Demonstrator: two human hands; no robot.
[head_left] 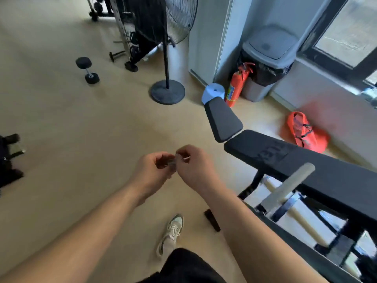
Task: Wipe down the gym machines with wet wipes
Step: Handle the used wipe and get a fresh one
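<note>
Head view puts both of my hands low in the middle of the frame, held out over the pale floor (81, 129). The left hand (151, 170) and the right hand (196, 170) meet fingertip to fingertip, each with its fingers curled and pinching the same small packet (173, 161). It is greyish, with a white sliver showing at the right hand's fingertips. Blur hides the rest, so I can only judge that it is a wet wipe or its sachet, and I cannot tell whether it is already torn open.

The black padded bench (306, 160) runs along the right side of the frame, with its narrower seat pad (223, 121) reaching toward the upper middle. Neither hand touches it. A pale blue cylinder (213, 93) sits just beyond the tip of that pad, and a grey bin (267, 58) stands behind it against the wall.

As I read it, the step is to get the wipe free and opened out. To do that well I would hold one edge firmly with the left hand and peel slowly with the right, so that nothing tears short or drops to the floor. Then I would spread the wipe flat across the fingers before bringing it right to the nearest pad, since a bunched wipe only cleans a thin stripe. No pad looks wiped yet, so the task seems near its start.
</note>
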